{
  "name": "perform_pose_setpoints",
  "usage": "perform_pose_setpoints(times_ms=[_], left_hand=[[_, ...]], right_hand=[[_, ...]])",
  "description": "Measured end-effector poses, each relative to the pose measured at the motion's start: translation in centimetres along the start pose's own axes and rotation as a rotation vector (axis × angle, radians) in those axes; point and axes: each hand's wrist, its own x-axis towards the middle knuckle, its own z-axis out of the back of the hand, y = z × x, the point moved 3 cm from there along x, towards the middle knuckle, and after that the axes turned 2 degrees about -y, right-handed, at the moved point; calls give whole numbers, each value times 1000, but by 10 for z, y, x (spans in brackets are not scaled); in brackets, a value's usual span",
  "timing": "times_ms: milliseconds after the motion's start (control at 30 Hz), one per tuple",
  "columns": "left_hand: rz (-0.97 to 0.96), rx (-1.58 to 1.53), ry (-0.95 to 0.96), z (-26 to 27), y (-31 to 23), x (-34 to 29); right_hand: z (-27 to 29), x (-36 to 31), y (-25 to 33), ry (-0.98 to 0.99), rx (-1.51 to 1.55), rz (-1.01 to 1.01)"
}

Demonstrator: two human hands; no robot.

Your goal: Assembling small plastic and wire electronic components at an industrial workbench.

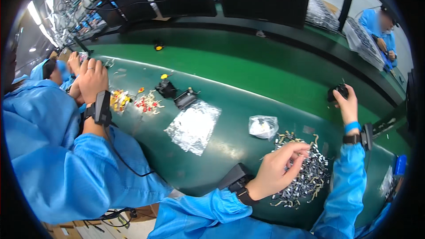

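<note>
My left hand [280, 168] hovers over a pile of small dark and silvery strips [305, 181], some with tan ends. Its thumb and fingers are pinched together, and whatever they hold is too small to make out. Farther off to the right, my right hand [348, 104] grips a small black part [338, 92] above the green surface. A thin pin-like piece sticks up from that part, and my fingers cover some of it. Just behind the pile lies a clear plastic bag [263, 127] with white contents.
A co-worker's hand [93, 79] is at the left, near piles of yellow pieces [119, 101] and red-and-white pieces [148, 104]. Black parts [185, 99] and a silvery plastic bag [195, 126] lie mid-table. Dark panels [265, 0] stand behind. Another person [376, 26] works at far right.
</note>
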Motion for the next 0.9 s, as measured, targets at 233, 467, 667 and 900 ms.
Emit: perform_pose_setpoints(times_ms=[233,467,667,900], left_hand=[[252,-222,-44,10,16,-1],[605,-837,130,9,39,0],[517,-714,227,4,36,1],[587,-771,380,-1,27,2]], right_hand=[[-11,-103,100,338,286,2],[-14,-151,126,573,461,-34],[-8,-156,121,547,493,20],[-12,-154,109,635,505,17]])
